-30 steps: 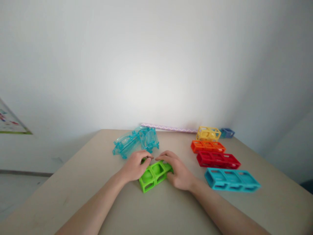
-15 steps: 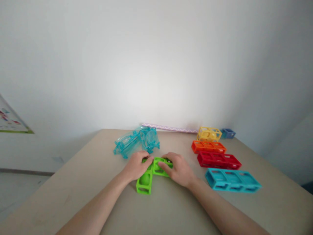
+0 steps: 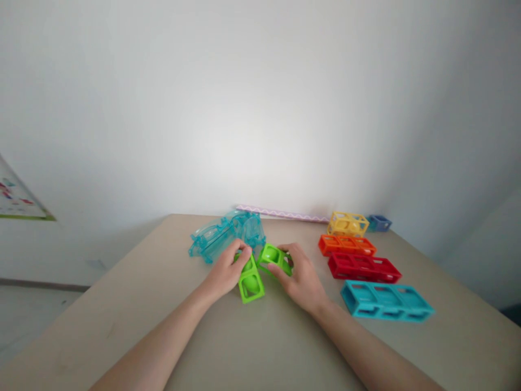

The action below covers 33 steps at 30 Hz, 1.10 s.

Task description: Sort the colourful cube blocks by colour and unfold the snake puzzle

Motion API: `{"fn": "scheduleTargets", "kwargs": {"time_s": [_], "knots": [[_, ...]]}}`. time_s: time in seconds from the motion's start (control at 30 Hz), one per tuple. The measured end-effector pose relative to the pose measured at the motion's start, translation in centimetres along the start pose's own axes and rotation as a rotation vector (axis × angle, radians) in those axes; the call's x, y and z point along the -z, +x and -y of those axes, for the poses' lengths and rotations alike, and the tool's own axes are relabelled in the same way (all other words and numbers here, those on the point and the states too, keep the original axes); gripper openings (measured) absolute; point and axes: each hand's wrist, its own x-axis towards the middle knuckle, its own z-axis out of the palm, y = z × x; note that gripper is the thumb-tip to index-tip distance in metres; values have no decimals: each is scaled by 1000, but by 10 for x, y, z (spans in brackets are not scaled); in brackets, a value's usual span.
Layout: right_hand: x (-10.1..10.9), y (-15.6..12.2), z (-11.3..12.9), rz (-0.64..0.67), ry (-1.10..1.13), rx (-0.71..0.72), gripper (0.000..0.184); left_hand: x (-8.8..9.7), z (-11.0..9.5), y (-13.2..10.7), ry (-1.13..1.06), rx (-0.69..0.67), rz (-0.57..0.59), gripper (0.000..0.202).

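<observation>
Two green open-frame blocks sit at the middle of the beige table (image 3: 134, 320), each with a green ball inside. My left hand (image 3: 226, 274) is closed on the left green block (image 3: 251, 285), which tilts toward me. My right hand (image 3: 299, 277) is closed on the right green block (image 3: 274, 256), lifted slightly and angled away from the other. The two green blocks are apart, almost touching at their inner corners.
A clear teal plastic piece (image 3: 226, 236) lies just behind my hands. To the right a row runs from back to front: blue block (image 3: 379, 222), yellow block (image 3: 347, 223), orange block (image 3: 345, 244), red block (image 3: 363, 266), cyan block (image 3: 386, 299). A patterned strip (image 3: 280, 213) lies along the wall.
The green piece lay joined under both hands a second ago. It bent at the middle, and now it is in two parts, one in each hand, both turned and raised a little.
</observation>
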Motion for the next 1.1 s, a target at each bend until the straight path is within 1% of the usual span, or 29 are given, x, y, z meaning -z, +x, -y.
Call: {"fn": "scheduleTargets", "kwargs": {"time_s": [0.1, 0.17, 0.23, 0.33, 0.4, 0.47, 0.5, 0.53, 0.6, 0.7, 0.77, 0.87, 0.97, 1.03, 1.1], "knots": [[-1, -1, 0, -20, 23, 10, 31, -1, -3, 0, -120, -7, 32, 24], [-1, -1, 1, -24, 20, 22, 33, -2, -1, 1, -167, 25, 22, 26], [0, -1, 1, -30, 11, 30, 33, -3, 1, 2, -221, 77, -45, 28], [1, -1, 3, -35, 6, 25, 33, -2, 6, 6, -377, 158, -212, 31], [1, -1, 4, -26, 6, 30, 33, 0, 7, 8, -494, 193, -297, 34], [0, -1, 5, 1, 7, 49, 32, 1, 7, 9, -572, 219, -337, 37], [0, -1, 6, 18, 8, 60, 32, 1, 6, 9, -586, 229, -334, 38], [-1, -1, 6, 35, 6, 72, 32, 1, 5, 8, -586, 240, -316, 38], [-2, -1, 4, 49, -20, 105, 29, 0, 2, 6, -572, 284, -233, 37], [-4, -1, -1, 29, -119, 171, 18, -3, -3, 2, -623, 458, -46, 34], [-4, -1, -3, 18, -199, 216, 27, -4, -6, 0, -725, 571, 45, 29], [-2, -1, 1, 31, -301, 310, 40, -3, -9, 0, -893, 681, 141, 21], [1, -1, 11, 40, -349, 413, 39, 1, -9, 0, -1014, 811, 244, 23], [2, 0, 16, 27, -346, 461, 37, 4, -8, 1, -1088, 841, 298, 28], [4, 1, 19, 15, -324, 499, 39, 6, -8, 2, -1139, 832, 337, 29]]}}
